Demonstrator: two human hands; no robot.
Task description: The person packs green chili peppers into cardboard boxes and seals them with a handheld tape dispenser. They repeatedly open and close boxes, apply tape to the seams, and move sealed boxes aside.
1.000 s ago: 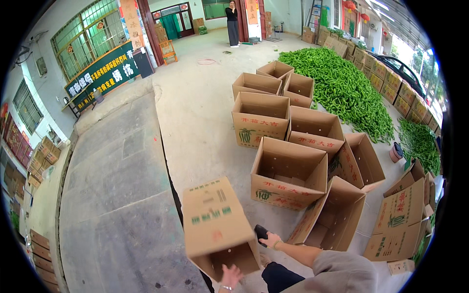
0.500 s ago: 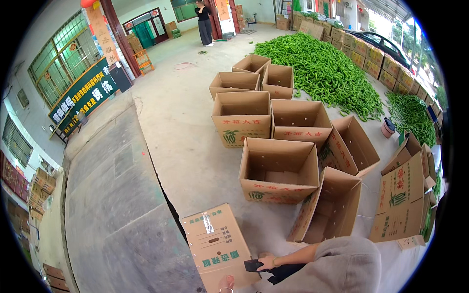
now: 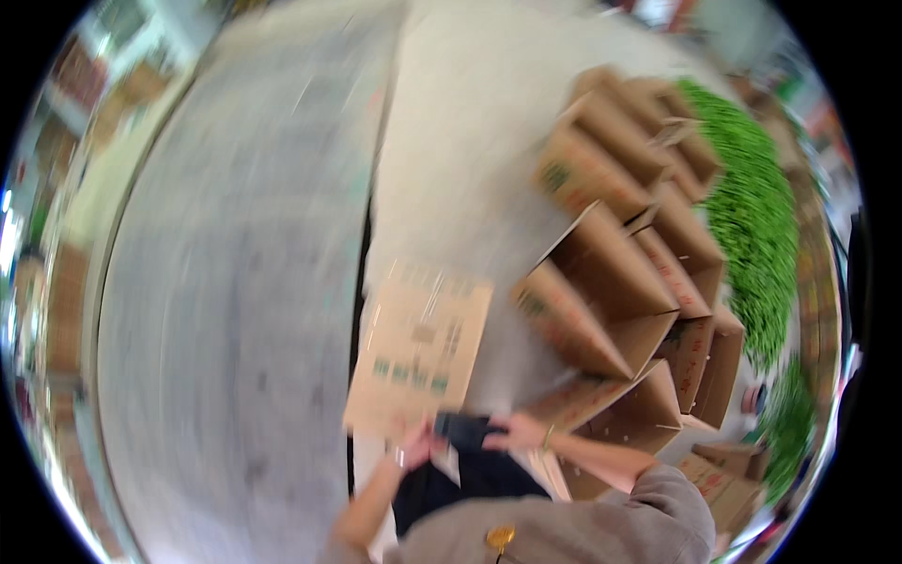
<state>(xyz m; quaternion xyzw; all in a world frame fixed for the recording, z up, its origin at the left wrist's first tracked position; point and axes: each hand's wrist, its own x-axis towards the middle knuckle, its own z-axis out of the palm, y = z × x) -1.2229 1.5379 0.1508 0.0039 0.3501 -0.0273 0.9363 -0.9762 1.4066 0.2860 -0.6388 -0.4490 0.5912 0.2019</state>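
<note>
My right hand grips the right end of a black block-shaped tool, whose exact kind is blurred. At the tool's left end, the fingers of my left hand are closed against it. A pale strip hangs just below, too smeared to name. Beyond my hands lies a closed cardboard carton with green print on its top and a shiny strip along its far part.
Several open-topped cartons stand close together on the right. Behind them spreads a heap of green peppers. Folded cardboard leans at the lower right. A dark gap in the floor runs left of the closed carton.
My view has swung, shifting the open cartons and peppers rightward. My left hand has come off the closed carton to the black tool, which my right hand still holds.
</note>
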